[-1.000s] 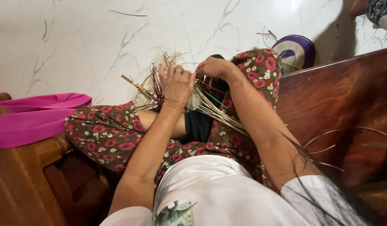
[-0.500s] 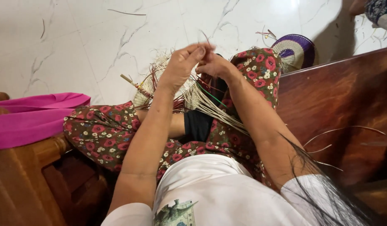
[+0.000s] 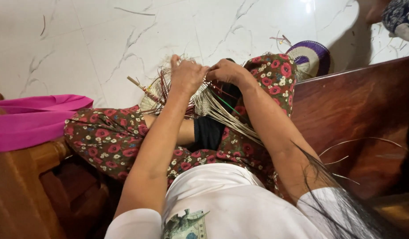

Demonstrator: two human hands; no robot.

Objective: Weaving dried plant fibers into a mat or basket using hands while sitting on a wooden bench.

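Clearly your left hand (image 3: pixel 186 75) and right hand (image 3: pixel 226 71) both pinch strands of the half-woven straw basket (image 3: pixel 204 104); long loose strands (image 3: pixel 233 121) remain unwoven.

White short-sleeved shirt (image 3: pixel 222 199) with printed graphic, floral red-brown trousers (image 3: pixel 111 137), long dark hair (image 3: pixel 341 194).

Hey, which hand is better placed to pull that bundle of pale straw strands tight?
Probably the right hand: the pale straw strands trail beneath its wrist, while the left hand grips the woven piece.
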